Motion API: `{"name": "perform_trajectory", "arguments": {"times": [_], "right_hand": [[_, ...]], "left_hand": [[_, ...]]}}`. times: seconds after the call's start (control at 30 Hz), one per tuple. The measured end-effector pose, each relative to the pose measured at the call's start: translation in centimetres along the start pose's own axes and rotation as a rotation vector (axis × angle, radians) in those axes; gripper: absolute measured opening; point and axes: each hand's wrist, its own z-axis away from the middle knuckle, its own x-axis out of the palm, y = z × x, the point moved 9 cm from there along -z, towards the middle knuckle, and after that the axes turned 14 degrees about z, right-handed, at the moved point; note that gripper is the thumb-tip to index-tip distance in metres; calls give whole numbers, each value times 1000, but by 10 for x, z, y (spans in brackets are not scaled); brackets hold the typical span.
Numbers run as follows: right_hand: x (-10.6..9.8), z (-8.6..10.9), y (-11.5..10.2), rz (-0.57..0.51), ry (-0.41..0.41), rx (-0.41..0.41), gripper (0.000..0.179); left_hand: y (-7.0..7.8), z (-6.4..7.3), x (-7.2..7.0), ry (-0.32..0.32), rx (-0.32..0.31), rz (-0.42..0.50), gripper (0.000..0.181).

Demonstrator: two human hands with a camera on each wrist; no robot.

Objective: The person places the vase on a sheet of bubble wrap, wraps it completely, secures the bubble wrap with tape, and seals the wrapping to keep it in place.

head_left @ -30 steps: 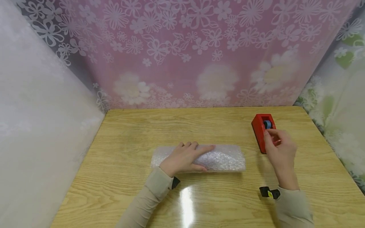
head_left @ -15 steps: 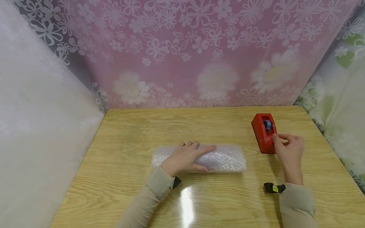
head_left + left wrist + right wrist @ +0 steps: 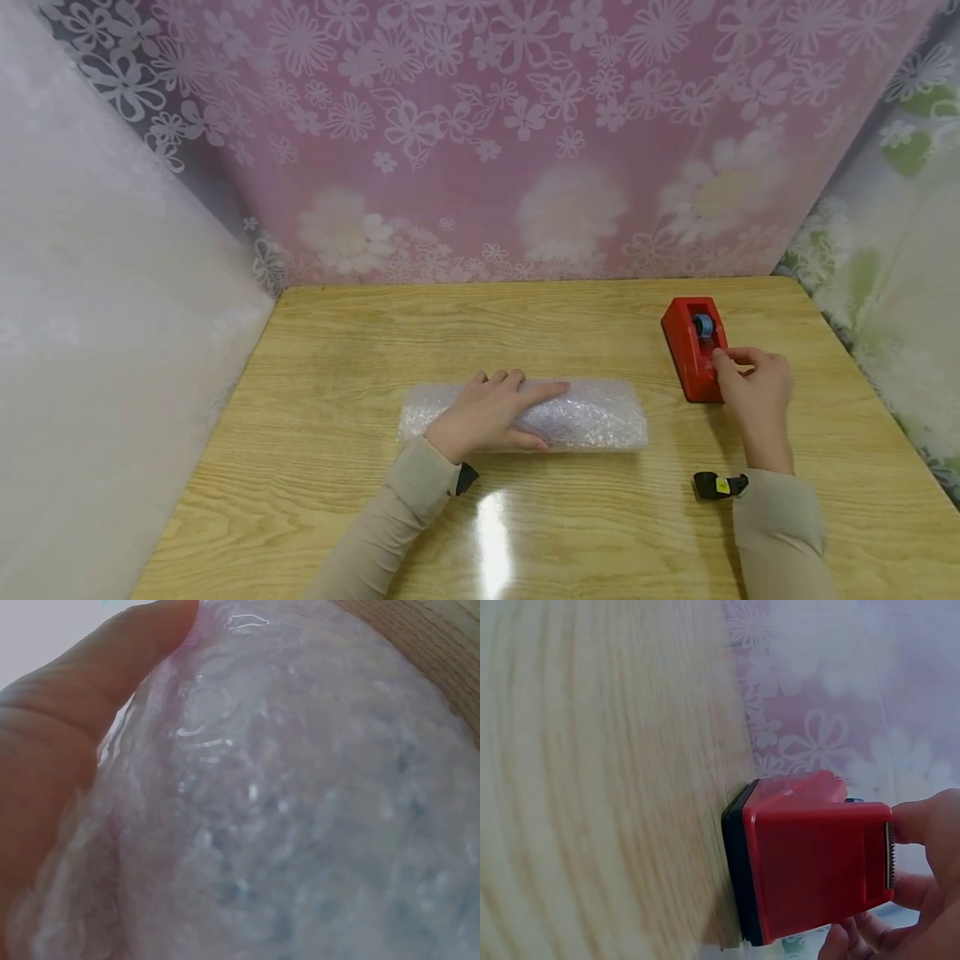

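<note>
In the head view my left hand (image 3: 480, 417) lies across a roll of bubble wrap (image 3: 600, 414), its fingers bent over the far side and the thumb along the near side. The left wrist view shows the clear, bumpy wrap (image 3: 285, 795) close up, with one digit against it. My right hand (image 3: 757, 400) is at a red tape dispenser (image 3: 686, 350). Thumb and index finger pinch together at the tape (image 3: 708, 365), which shows only faintly. The right wrist view has those fingers right at the serrated blade (image 3: 890, 855) of the dispenser, the other fingers curled below.
A wood-grain table (image 3: 337, 333) carries both things. A pink flowered curtain (image 3: 465, 192) hangs behind its far edge, and a pale cloth (image 3: 112, 292) stands along the left side. The dispenser is at the back right, apart from the roll.
My right hand has moved from over the dispenser's middle to the right, then slightly back left and up to it. The left hand stays on the roll.
</note>
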Motion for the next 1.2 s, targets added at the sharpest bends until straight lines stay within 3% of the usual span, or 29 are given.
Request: {"name": "perform_trajectory", "arguments": {"times": [0.3, 0.53, 0.7, 0.9, 1.03, 1.2], "right_hand": [[2, 2, -4, -11, -2, -7, 48], [1, 8, 4, -37, -42, 87, 53], [-3, 11, 4, -26, -40, 101, 51], [-2, 11, 8, -45, -110, 164, 54], [0, 14, 9, -85, -146, 195, 54], [4, 16, 8, -213, -179, 231, 52]], "left_hand": [[0, -1, -1, -5, -4, 5, 85], [0, -1, -1, -4, -1, 11, 85], [0, -2, 0, -4, -5, 4, 85], [-1, -2, 1, -15, -18, 24, 86], [-1, -2, 2, -19, -19, 31, 86], [-2, -2, 1, -15, -18, 26, 87]]}}
